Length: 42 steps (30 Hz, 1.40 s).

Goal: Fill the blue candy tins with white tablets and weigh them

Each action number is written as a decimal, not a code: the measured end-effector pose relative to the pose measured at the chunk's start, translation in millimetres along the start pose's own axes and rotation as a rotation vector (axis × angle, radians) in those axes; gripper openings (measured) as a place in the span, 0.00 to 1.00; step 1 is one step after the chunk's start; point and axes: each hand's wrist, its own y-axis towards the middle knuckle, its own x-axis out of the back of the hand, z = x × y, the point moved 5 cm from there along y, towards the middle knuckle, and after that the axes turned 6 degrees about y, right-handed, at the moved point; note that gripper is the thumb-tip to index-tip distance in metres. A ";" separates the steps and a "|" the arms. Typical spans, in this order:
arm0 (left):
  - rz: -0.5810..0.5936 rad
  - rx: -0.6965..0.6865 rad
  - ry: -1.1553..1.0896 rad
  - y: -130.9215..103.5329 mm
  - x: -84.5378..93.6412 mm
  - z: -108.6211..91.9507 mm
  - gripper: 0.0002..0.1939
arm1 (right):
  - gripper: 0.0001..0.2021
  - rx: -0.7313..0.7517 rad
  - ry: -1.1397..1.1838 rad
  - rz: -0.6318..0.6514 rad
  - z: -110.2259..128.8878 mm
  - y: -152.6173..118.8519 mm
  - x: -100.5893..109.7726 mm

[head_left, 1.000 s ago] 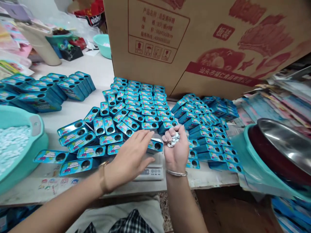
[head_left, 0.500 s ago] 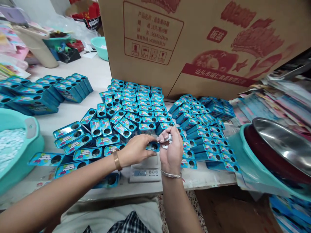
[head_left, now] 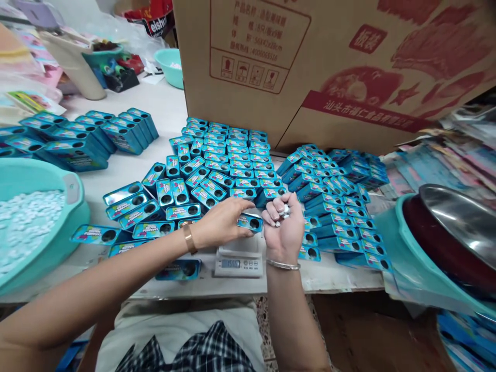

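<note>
My left hand (head_left: 222, 225) grips a small blue candy tin (head_left: 250, 222) between thumb and fingers, its round top hole facing up. Under the tin stands a white digital scale (head_left: 239, 266) with a lit display; whether the tin rests on it I cannot tell. My right hand (head_left: 285, 230) is turned palm up just right of the tin, fingers curled round several white candies (head_left: 285, 211). Many more blue tins (head_left: 242, 172) stand packed upright behind both hands.
A turquoise basin (head_left: 77, 227) of pale candies stands at the left. Another group of blue tins (head_left: 337, 206) stands on the right, near a stack of basins with a metal bowl (head_left: 461, 222). A large cardboard box (head_left: 248, 111) rises at the back. The table edge runs before me.
The view has shifted slightly, so the scene sits further right. The tin is now less covered by my fingers, and the scale's display shows a different reading. Both hands keep their hold.
</note>
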 end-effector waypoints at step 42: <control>-0.217 0.199 0.159 -149.3 59.2 25.8 0.25 | 0.06 -0.201 0.431 0.083 39.7 -37.0 54.8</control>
